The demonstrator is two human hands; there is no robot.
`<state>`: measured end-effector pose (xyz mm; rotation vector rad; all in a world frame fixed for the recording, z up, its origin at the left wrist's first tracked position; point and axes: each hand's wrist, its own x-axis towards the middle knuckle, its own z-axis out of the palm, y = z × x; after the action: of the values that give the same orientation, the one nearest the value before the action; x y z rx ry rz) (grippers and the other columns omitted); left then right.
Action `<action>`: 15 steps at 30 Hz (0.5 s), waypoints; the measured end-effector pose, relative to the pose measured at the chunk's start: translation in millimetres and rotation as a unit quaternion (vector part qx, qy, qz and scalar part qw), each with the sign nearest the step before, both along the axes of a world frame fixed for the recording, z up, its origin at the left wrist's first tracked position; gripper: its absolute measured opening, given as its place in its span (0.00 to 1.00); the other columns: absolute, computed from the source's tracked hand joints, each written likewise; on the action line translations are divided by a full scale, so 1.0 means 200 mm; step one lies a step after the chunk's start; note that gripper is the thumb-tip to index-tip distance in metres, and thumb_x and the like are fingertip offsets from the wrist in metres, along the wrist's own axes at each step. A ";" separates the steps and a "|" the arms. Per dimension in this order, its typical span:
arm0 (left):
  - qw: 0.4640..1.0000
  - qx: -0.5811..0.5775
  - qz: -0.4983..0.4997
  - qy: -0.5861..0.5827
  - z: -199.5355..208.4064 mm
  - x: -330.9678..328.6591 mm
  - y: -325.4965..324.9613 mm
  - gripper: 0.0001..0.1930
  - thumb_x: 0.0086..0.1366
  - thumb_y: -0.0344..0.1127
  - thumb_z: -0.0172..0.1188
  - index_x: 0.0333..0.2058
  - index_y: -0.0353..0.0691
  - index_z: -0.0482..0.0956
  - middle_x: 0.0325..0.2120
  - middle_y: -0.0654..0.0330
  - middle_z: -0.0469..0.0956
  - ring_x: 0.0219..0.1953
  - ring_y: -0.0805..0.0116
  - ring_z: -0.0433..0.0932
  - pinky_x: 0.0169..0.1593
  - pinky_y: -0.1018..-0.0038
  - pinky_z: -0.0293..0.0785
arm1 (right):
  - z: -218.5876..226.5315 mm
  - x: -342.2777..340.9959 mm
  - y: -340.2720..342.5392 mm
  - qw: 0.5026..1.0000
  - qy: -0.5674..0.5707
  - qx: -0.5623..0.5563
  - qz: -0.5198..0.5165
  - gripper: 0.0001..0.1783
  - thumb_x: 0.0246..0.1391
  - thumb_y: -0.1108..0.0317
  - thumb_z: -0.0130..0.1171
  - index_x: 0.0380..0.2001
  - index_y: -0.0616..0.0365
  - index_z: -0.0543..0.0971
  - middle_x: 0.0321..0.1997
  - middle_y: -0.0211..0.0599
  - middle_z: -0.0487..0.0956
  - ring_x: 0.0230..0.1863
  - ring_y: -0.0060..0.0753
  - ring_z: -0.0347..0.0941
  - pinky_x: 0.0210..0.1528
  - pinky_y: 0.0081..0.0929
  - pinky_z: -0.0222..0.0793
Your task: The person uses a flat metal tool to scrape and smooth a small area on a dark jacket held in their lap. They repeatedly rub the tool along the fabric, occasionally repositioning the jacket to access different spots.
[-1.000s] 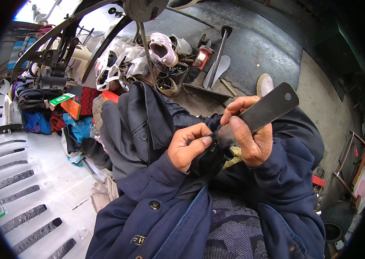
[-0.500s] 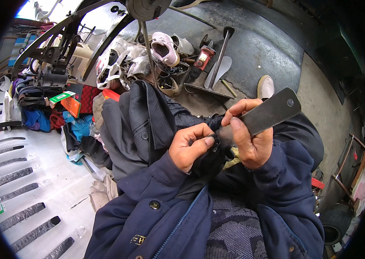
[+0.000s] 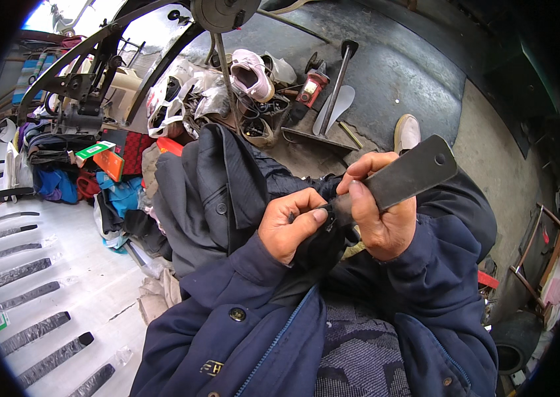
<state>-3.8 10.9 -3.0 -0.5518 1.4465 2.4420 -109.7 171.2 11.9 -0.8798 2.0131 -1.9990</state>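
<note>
A wide flat dark metal blade (image 3: 419, 172) with a hole near its far end is gripped between the thumb and fingers of my right hand (image 3: 382, 215). Its lower end meets the black cloth (image 3: 323, 245) between my hands; the exact contact is hidden by fingers and dark folds. My left hand (image 3: 292, 225) is closed, thumb and forefinger pinching this cloth just left of the blade. A dark grey jacket (image 3: 207, 192) with buttons is draped over my lap, beside my left hand. Whether the black cloth is part of it I cannot tell.
Ahead stand a metal shoe-last stand (image 3: 339, 86), a red angle grinder (image 3: 312, 87) and a pink shoe (image 3: 252, 75). A black hand-cranked machine (image 3: 88, 86) rises at the upper left. Several wrapped black strips (image 3: 48, 360) lie on the white surface at left. Coloured cloths (image 3: 121, 192) are heaped nearby.
The blade and my right hand have shifted slightly to the left. My left hand keeps its pinch on the black cloth with hardly any movement.
</note>
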 end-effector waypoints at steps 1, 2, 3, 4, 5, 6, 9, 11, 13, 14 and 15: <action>1.000 -0.009 -0.002 0.001 0.00 0.00 0.00 0.09 0.69 0.36 0.58 0.36 0.35 0.77 0.29 0.68 0.77 0.30 0.84 0.70 0.37 0.83 0.66 | 0.01 0.00 0.01 1.000 -0.010 0.012 0.011 0.09 0.61 0.80 0.52 0.44 0.68 0.76 0.39 0.39 0.76 0.35 0.28 0.78 0.39 0.26 0.74; 1.000 -0.011 -0.004 0.001 -0.01 0.00 0.00 0.09 0.69 0.36 0.58 0.36 0.35 0.77 0.29 0.68 0.77 0.30 0.84 0.70 0.37 0.83 0.66 | 0.01 0.00 0.02 0.999 -0.017 0.024 0.022 0.09 0.61 0.80 0.52 0.44 0.68 0.76 0.39 0.39 0.76 0.35 0.27 0.78 0.39 0.26 0.74; 1.000 -0.009 -0.006 0.002 -0.01 0.00 0.00 0.09 0.69 0.36 0.58 0.37 0.35 0.77 0.29 0.68 0.77 0.30 0.84 0.70 0.37 0.83 0.66 | 0.02 -0.01 0.02 0.999 -0.024 0.035 0.034 0.09 0.61 0.80 0.53 0.44 0.68 0.76 0.39 0.39 0.76 0.35 0.27 0.78 0.39 0.26 0.74; 1.000 -0.015 -0.006 0.003 -0.01 0.00 0.00 0.09 0.69 0.36 0.58 0.36 0.35 0.77 0.29 0.68 0.77 0.30 0.84 0.70 0.37 0.83 0.66 | 0.02 -0.01 0.03 0.998 -0.023 0.036 0.036 0.09 0.61 0.80 0.53 0.44 0.68 0.76 0.39 0.39 0.76 0.35 0.28 0.78 0.39 0.26 0.74; 1.000 -0.016 -0.006 0.005 -0.01 0.00 0.00 0.09 0.69 0.36 0.58 0.36 0.35 0.77 0.29 0.68 0.77 0.30 0.84 0.70 0.37 0.83 0.66 | 0.02 -0.01 0.02 0.998 -0.023 0.037 0.038 0.09 0.61 0.80 0.53 0.44 0.68 0.76 0.39 0.40 0.76 0.35 0.28 0.78 0.39 0.26 0.74; 1.000 -0.010 -0.007 0.008 -0.01 0.00 0.00 0.09 0.69 0.36 0.58 0.36 0.35 0.77 0.29 0.68 0.77 0.30 0.84 0.70 0.37 0.83 0.66 | 0.02 -0.01 0.03 0.998 -0.027 0.038 0.037 0.08 0.61 0.80 0.53 0.44 0.68 0.75 0.40 0.40 0.76 0.35 0.28 0.78 0.38 0.26 0.74; 1.000 -0.006 -0.001 0.005 0.00 0.00 0.00 0.08 0.69 0.35 0.58 0.36 0.35 0.77 0.29 0.68 0.78 0.30 0.83 0.70 0.37 0.83 0.66 | 0.00 0.00 0.00 1.000 -0.027 -0.009 0.001 0.09 0.61 0.81 0.52 0.44 0.68 0.75 0.41 0.41 0.76 0.34 0.28 0.78 0.37 0.27 0.74; 1.000 -0.019 -0.008 0.007 0.00 0.00 0.00 0.08 0.69 0.35 0.58 0.36 0.35 0.77 0.29 0.67 0.78 0.30 0.83 0.70 0.37 0.83 0.66 | -0.01 0.00 0.01 1.000 -0.024 0.005 0.013 0.10 0.61 0.81 0.52 0.45 0.68 0.75 0.41 0.41 0.76 0.35 0.28 0.78 0.38 0.26 0.74; 1.000 -0.021 -0.012 0.009 0.00 0.00 0.00 0.08 0.69 0.35 0.58 0.36 0.35 0.77 0.29 0.67 0.78 0.30 0.83 0.70 0.37 0.83 0.66 | 0.00 -0.01 0.01 0.999 -0.017 0.017 0.030 0.10 0.61 0.81 0.52 0.46 0.68 0.74 0.41 0.41 0.76 0.35 0.27 0.78 0.39 0.26 0.74; 1.000 -0.019 -0.012 0.009 0.00 0.00 0.00 0.08 0.69 0.35 0.58 0.36 0.35 0.77 0.29 0.67 0.78 0.30 0.83 0.70 0.37 0.83 0.66 | 0.01 -0.01 0.02 0.999 -0.015 0.022 0.038 0.10 0.61 0.80 0.52 0.46 0.68 0.74 0.40 0.40 0.76 0.36 0.27 0.77 0.39 0.25 0.74; 1.000 -0.011 -0.012 0.009 0.00 0.00 0.00 0.08 0.68 0.35 0.58 0.35 0.35 0.77 0.29 0.67 0.78 0.30 0.83 0.70 0.37 0.83 0.66 | 0.02 -0.01 0.02 0.998 -0.014 0.027 0.046 0.10 0.62 0.80 0.52 0.46 0.68 0.74 0.40 0.39 0.76 0.36 0.26 0.77 0.40 0.25 0.73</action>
<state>-4.4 10.8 -2.5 -0.5157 1.4814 2.4217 -111.4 175.6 15.1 -0.9109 1.9650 -1.8879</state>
